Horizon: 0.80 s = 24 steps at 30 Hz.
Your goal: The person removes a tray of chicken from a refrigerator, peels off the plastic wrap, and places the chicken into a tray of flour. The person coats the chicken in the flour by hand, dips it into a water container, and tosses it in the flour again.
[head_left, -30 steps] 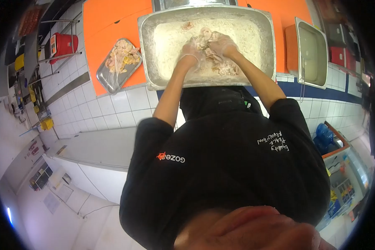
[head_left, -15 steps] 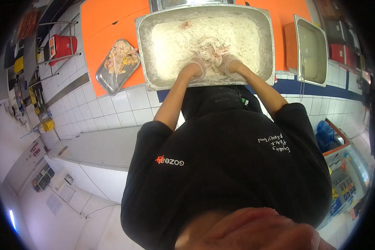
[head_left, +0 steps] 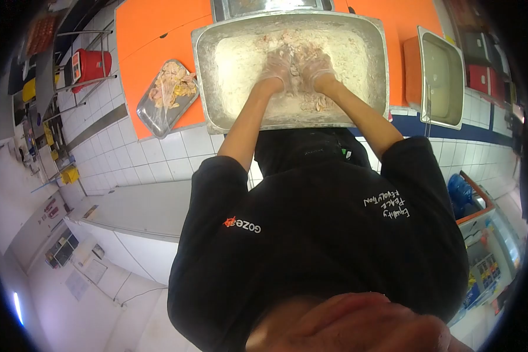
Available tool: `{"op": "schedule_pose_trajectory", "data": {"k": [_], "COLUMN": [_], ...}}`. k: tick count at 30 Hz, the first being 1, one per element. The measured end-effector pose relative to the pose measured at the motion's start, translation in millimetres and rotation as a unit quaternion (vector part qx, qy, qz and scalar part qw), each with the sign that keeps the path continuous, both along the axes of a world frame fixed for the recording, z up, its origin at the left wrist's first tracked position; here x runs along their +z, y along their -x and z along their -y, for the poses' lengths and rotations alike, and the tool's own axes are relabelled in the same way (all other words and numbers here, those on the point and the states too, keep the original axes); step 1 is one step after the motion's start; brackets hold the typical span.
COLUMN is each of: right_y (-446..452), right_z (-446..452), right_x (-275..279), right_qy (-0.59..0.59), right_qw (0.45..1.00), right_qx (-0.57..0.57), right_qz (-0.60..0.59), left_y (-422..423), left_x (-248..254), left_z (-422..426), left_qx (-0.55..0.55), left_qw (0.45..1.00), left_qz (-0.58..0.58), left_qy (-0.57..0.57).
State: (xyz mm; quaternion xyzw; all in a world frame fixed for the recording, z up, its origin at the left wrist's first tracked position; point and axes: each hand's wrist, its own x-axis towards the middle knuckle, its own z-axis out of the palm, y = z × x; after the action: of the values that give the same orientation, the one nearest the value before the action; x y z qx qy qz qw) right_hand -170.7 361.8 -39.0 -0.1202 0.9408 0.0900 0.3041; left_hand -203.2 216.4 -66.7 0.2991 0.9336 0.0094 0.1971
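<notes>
A large metal pan (head_left: 203, 97) holds pale flour (head_left: 234, 70) and flour-coated pieces that look like raw chicken (head_left: 317, 104). Both my hands are inside it, in clear, flour-smeared plastic gloves. My left hand (head_left: 278, 66) lies on coated pieces left of the middle, fingers stretched toward the far wall. Close beside it, my right hand (head_left: 317, 66) rests on more pieces with its fingers spread forward. The fingertips of both are partly buried in flour and pieces.
On the orange table (head_left: 152, 35), left of the pan, a grey tray (head_left: 152, 120) carries raw chicken partly under clear plastic. A deep metal container (head_left: 443, 76) stands at the right. Another metal tray (head_left: 270, 6) sits beyond the pan. A red bucket (head_left: 94, 64) is farther left.
Both hands have moved forward from the near side of the pan toward its far side. Coated pieces now lie farther forward, with some left behind near my wrists.
</notes>
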Motion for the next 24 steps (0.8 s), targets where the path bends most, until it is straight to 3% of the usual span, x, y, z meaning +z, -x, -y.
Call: {"op": "schedule_pose_trajectory", "data": {"k": [1,3,4,6,7,9,10,12,13,15,16,17,18,20,21,23,24], "right_y": [0.1,-0.9,4.8,24.4,20.5,10.4,4.7,0.0,2.3,22.1,33.2,58.3,68.7,57.9,49.2,18.5,4.9], "right_z": [-2.2,0.3,-4.5,-20.8,-26.6,-45.7,-60.3,-77.4,-79.2,-59.1,-47.3,-27.0,-17.2,-21.1,-26.3,-41.7,-53.2], "right_x": [-21.9,-25.8,-25.9,-7.2,-0.4,9.9,-5.9,-58.9,-82.4,-88.6,-80.7,-26.2,3.6,-0.7,4.9,35.8,49.3], "right_qy": [-0.001,0.181,0.182,0.275,0.277,0.266,0.266,0.241,0.230,0.233,0.235,0.201,0.163,0.226,0.258,0.350,0.407], "right_qw": [1.000,0.958,0.958,0.899,0.898,0.951,0.951,0.970,0.970,0.964,0.957,0.972,0.965,0.951,0.943,0.911,0.884], "right_qx": [-0.003,-0.181,-0.177,-0.326,-0.327,-0.138,-0.139,0.011,0.061,-0.045,-0.080,-0.125,-0.167,-0.157,-0.150,-0.171,-0.196], "right_qz": [-0.001,-0.128,-0.130,0.094,0.096,0.074,0.076,-0.016,-0.049,-0.124,-0.148,-0.014,0.122,0.140,0.146,0.135,0.115], "left_y": [10.2,25.1,23.2,22.5,17.9,15.1,19.4,30.1,35.0,49.7,55.7,52.0,45.7,38.0,32.9,10.1,0.2], "left_x": [-1.4,-6.4,-9.0,-16.2,-13.0,21.7,18.6,-6.7,-16.6,-36.3,-55.1,-52.7,-44.6,-60.3,-37.1,11.9,22.3], "left_z": [-0.3,7.5,8.5,11.1,17.5,30.3,36.5,45.7,45.0,41.3,36.5,25.5,10.6,-1.2,1.4,19.1,29.4], "left_qx": [-0.003,0.167,0.169,0.271,0.272,0.210,0.210,0.270,0.271,0.378,0.340,0.339,0.398,0.449,0.450,0.452,0.452], "left_qw": [1.000,0.951,0.951,0.911,0.911,0.906,0.906,0.825,0.823,0.806,0.819,0.820,0.741,0.560,0.561,0.636,0.637], "left_qz": [-0.001,0.198,0.195,0.217,0.219,0.197,0.199,0.082,0.082,0.220,0.231,0.232,0.303,0.434,0.434,0.465,0.464], "left_qy": [-0.001,-0.171,-0.172,-0.222,-0.219,-0.311,-0.310,-0.490,-0.492,-0.400,-0.400,-0.399,-0.448,-0.545,-0.543,-0.418,-0.418]}}
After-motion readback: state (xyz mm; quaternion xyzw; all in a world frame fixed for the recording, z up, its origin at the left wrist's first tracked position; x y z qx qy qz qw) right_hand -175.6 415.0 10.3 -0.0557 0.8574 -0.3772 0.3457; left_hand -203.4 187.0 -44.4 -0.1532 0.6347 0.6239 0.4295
